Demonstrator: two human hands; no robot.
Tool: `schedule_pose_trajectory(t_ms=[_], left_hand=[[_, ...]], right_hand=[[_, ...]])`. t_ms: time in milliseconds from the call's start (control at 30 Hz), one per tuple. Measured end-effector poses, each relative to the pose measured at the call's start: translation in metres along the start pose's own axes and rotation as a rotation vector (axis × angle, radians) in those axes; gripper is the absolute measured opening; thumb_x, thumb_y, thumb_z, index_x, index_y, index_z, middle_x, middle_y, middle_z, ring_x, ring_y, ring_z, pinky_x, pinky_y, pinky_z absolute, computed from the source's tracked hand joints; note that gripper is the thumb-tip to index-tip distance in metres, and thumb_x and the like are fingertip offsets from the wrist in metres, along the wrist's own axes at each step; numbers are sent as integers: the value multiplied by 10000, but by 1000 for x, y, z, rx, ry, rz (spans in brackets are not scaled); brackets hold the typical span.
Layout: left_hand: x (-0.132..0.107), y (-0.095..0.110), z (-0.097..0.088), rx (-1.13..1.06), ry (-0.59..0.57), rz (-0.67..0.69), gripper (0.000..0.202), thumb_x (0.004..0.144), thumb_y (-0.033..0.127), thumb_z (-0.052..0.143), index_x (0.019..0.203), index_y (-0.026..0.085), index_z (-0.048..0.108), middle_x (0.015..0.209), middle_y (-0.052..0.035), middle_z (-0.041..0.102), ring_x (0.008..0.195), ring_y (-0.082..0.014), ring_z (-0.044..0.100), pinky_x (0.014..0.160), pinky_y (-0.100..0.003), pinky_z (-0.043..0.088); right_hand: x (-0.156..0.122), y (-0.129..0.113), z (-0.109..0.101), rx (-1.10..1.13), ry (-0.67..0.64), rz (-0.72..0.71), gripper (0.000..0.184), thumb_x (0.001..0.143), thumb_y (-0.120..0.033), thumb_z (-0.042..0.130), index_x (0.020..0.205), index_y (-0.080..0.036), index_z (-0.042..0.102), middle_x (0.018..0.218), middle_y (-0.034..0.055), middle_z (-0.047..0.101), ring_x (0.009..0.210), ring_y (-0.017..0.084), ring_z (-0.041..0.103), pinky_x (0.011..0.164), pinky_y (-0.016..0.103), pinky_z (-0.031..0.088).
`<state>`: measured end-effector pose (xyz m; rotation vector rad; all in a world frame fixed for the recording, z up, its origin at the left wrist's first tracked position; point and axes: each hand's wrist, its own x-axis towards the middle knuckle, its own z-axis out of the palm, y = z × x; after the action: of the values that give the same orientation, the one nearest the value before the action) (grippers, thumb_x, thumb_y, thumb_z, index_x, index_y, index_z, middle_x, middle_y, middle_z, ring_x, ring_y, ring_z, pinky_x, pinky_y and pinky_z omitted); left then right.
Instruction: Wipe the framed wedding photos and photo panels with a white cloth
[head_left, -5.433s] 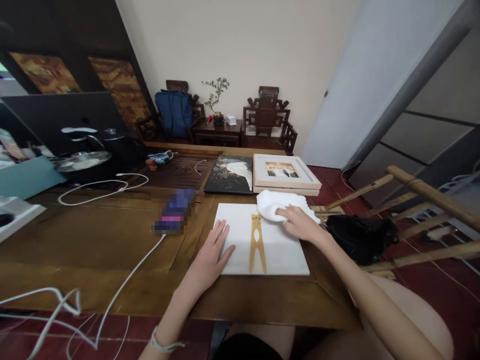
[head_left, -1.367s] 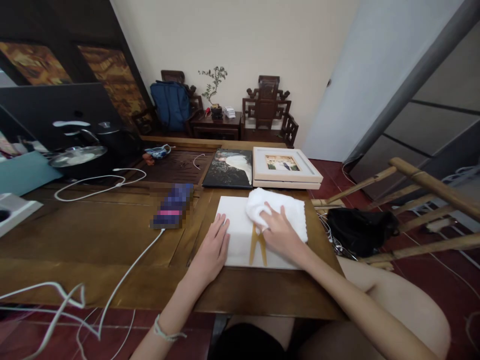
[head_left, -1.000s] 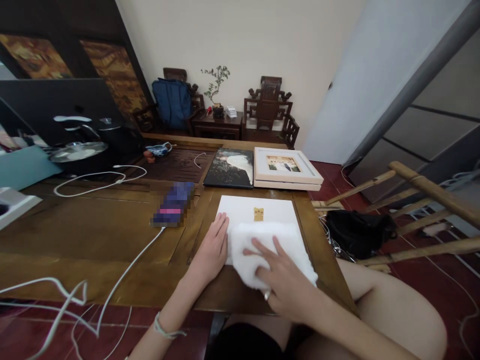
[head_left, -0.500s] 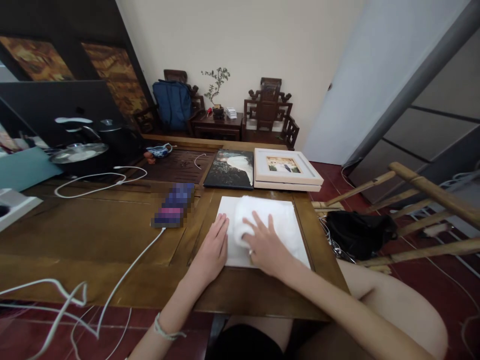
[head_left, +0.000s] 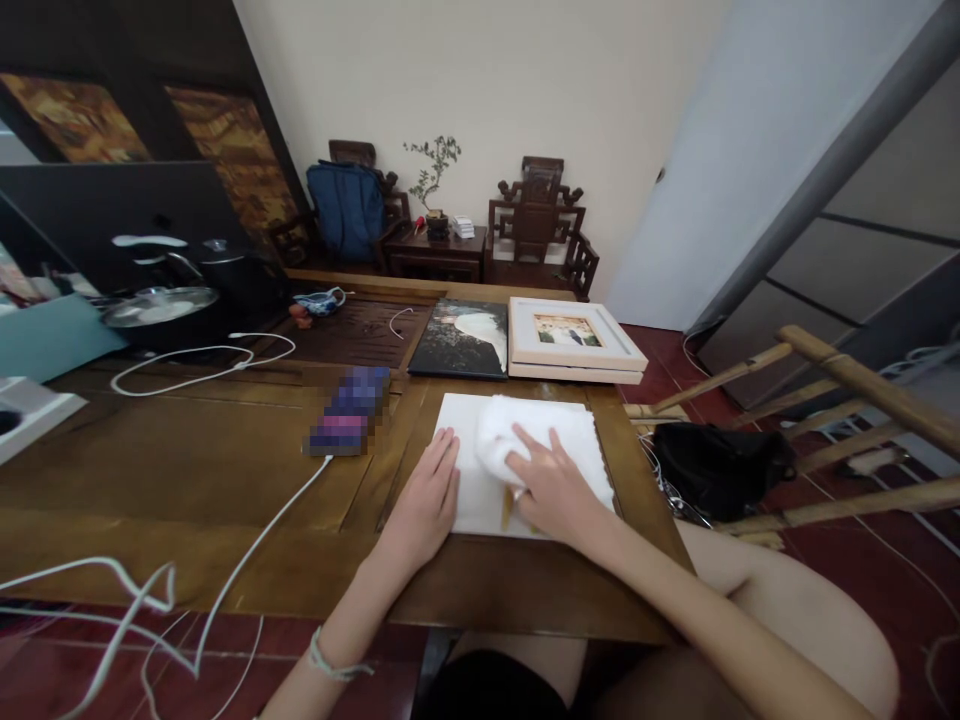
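Observation:
A flat white panel (head_left: 469,505) lies on the wooden table before me. Bunched on top of it is a white cloth (head_left: 499,430), its far right part spreading to the panel's right side. My right hand (head_left: 555,485) presses down on the cloth with some fingers spread and grips it. Below that hand, a small gold-coloured patch (head_left: 508,508) shows on the panel. My left hand (head_left: 427,490) rests flat along the panel's left edge, fingers stretched out and holding nothing.
Behind the panel lie a dark photo print (head_left: 461,340) and stacked pale picture frames (head_left: 577,345). A phone (head_left: 349,410) with a white charging cable (head_left: 262,535) is to the left. Farther left stand a lidded pot (head_left: 161,310) and a kettle (head_left: 236,280).
My right hand and the cloth have slid to the right across the panel, uncovering a gold-coloured patch. My left hand has stayed in place.

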<state>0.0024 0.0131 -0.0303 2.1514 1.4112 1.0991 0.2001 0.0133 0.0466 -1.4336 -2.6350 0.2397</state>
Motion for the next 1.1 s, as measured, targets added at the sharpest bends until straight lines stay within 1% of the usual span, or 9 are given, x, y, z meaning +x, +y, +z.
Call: schedule_pose_trajectory(t_ms=[100, 167, 300, 400, 467, 567, 733, 933, 1100], left_hand=[[4, 8, -7, -178, 58, -151, 452, 957, 357, 342, 1325, 137, 484, 1436, -131, 435, 1356, -227, 360, 1143, -450, 248], [6, 10, -12, -329, 148, -261, 476, 960, 408, 320, 1315, 146, 499, 1398, -115, 490, 1320, -220, 416, 1138, -428, 261], [6, 7, -17, -550, 250, -363, 549, 961, 481, 242, 1343, 159, 470, 1407, -92, 484, 1320, -224, 415, 1128, -413, 276], [3, 7, -15, -487, 236, -328, 563, 971, 468, 175, 1329, 166, 489, 1416, -82, 474, 1334, -213, 396, 1140, -411, 255], [1, 8, -12, -349, 143, -244, 541, 979, 435, 175, 1317, 166, 501, 1432, -84, 453, 1351, -206, 369, 1147, -419, 244], [-2, 10, -6, -99, 17, -81, 466, 979, 372, 261, 1352, 165, 449, 1456, -101, 415, 1372, -220, 332, 1137, -467, 260], [-4, 4, 4, 168, 34, 58, 422, 964, 290, 342, 1347, 134, 429, 1422, -165, 443, 1355, -267, 358, 1087, -516, 335], [-4, 2, 4, 235, 52, 111, 424, 935, 219, 393, 1349, 131, 413, 1412, -185, 444, 1340, -278, 382, 1077, -498, 364], [-4, 1, 3, 231, 45, 106, 439, 925, 206, 404, 1360, 145, 396, 1416, -183, 438, 1340, -281, 382, 1074, -506, 369]], right_hand=[[27, -2, 4, -86, 55, 60, 407, 808, -99, 447, 1199, -136, 553, 1356, 190, 491, 1366, 340, 254, 1046, 672, 149], [33, -14, 7, -103, 49, 26, 372, 829, -142, 472, 1188, -167, 568, 1394, 166, 457, 1357, 376, 246, 1031, 695, 144], [16, -40, 9, -44, -66, -319, 299, 838, -206, 497, 1109, -224, 621, 1426, 96, 432, 1370, 353, 220, 1056, 666, 134], [-11, -45, 4, 20, -158, -514, 311, 801, -228, 534, 1098, -223, 628, 1425, 79, 439, 1384, 325, 200, 1094, 616, 119], [-24, -38, -4, 57, -191, -498, 344, 782, -225, 536, 1115, -212, 618, 1360, 84, 514, 1377, 298, 241, 1113, 572, 134], [-26, -20, -18, 50, -197, -333, 349, 785, -180, 490, 1112, -189, 611, 1277, 129, 578, 1319, 266, 371, 1104, 517, 201], [24, 8, -28, 0, -103, -76, 269, 854, -177, 426, 1058, -158, 600, 1247, 175, 573, 1115, 291, 553, 1019, 540, 283], [95, -2, -19, 70, -75, -143, 243, 939, -303, 402, 1026, -189, 598, 1069, 91, 655, 1016, 262, 586, 916, 418, 377], [97, -1, -23, 99, -62, -155, 277, 950, -347, 409, 992, -168, 617, 995, 72, 680, 967, 239, 601, 863, 329, 411]])
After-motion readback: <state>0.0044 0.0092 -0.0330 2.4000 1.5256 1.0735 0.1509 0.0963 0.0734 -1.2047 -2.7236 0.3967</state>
